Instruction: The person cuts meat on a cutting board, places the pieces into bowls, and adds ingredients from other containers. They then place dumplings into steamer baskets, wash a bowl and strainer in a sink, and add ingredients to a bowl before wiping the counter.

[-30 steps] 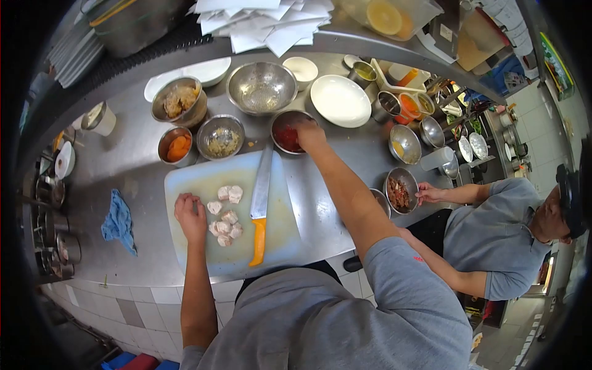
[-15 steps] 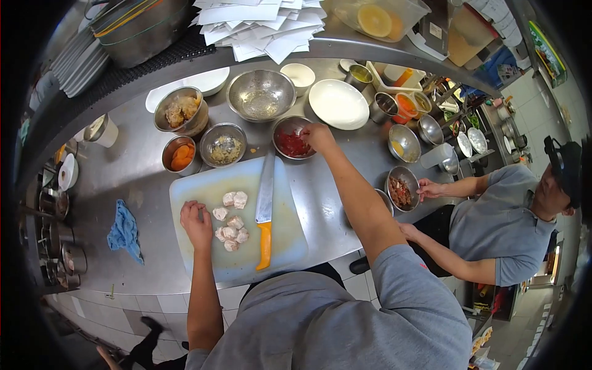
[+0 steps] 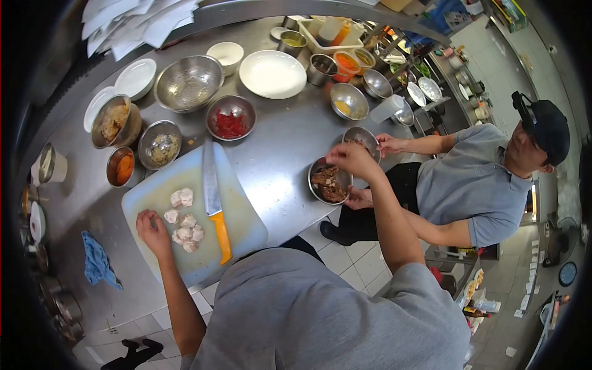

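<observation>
My right hand (image 3: 354, 159) is over a metal bowl of dark brown minced-looking food (image 3: 330, 185), fingers drawn together and pointing down; whatever they hold is hidden. A co-worker's hand (image 3: 359, 198) grips that bowl's edge, and their other hand (image 3: 390, 145) is at a second metal bowl (image 3: 361, 133) just behind. My left hand (image 3: 153, 233) rests on the cutting board (image 3: 250, 228), fingers loosely apart, beside several pale whitish chunks (image 3: 187, 233). A knife (image 3: 213, 185) with a yellow handle lies across the board. Behind it stands a metal bowl of red pieces (image 3: 230, 123).
A large metal bowl (image 3: 189, 85), an oval white plate (image 3: 272, 74) and a bowl of chopped pale food (image 3: 161, 148) line the back. A blue cloth (image 3: 98, 259) lies at left. The co-worker (image 3: 475, 179) stands close at right. An overhead shelf (image 3: 246, 12) crosses the top.
My right hand has left the bowl of red pieces and moved right, over the brown food. The view has swung right. The co-worker's lower hand now grips the nearer bowl.
</observation>
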The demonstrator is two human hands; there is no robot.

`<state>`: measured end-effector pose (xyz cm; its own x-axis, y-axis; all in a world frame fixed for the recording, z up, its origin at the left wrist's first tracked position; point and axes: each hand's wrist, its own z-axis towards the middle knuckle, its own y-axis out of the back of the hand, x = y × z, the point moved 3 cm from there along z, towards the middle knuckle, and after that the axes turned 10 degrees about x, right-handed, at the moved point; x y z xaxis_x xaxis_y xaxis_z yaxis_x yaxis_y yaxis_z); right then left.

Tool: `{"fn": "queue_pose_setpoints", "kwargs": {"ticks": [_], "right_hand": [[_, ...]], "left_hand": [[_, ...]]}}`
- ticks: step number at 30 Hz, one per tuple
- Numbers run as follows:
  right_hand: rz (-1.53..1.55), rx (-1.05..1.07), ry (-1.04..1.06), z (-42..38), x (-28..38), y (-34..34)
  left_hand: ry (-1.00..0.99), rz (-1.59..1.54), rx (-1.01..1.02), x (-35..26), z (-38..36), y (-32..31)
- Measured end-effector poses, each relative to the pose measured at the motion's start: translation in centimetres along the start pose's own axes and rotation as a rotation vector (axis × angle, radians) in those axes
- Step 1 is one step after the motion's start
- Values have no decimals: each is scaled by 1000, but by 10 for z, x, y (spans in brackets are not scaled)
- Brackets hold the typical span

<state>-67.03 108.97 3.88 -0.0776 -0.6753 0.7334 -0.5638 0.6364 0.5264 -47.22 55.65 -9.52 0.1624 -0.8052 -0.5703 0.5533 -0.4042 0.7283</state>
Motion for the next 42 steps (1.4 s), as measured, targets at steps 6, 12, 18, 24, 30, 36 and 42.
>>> {"fn": "queue_pose_setpoints", "kwargs": {"ticks": [6, 12, 18, 24, 30, 36, 42], "right_hand": [[-346, 37, -57, -53, -37, -10], [-481, -26, -41, -35, -46, 6], [-429, -25, 58, -20, 4, 10], [-253, 348, 497, 28, 68, -72], [-369, 461, 521, 65, 74, -203], [-416, 801, 919, 19, 169, -254], [-327, 748, 1082, 4, 204, -277]], "left_hand": [[-10, 41, 16, 4, -2, -6], [-85, 49, 7, 11, -4, -7], [80, -215, 19, 25, -9, 6], [473, -780, -18, 1, -45, 26], [368, 22, 49, -18, -98, 61], [732, 236, -242, 39, -140, 109], [789, 147, -248, 70, -142, 166]]}}
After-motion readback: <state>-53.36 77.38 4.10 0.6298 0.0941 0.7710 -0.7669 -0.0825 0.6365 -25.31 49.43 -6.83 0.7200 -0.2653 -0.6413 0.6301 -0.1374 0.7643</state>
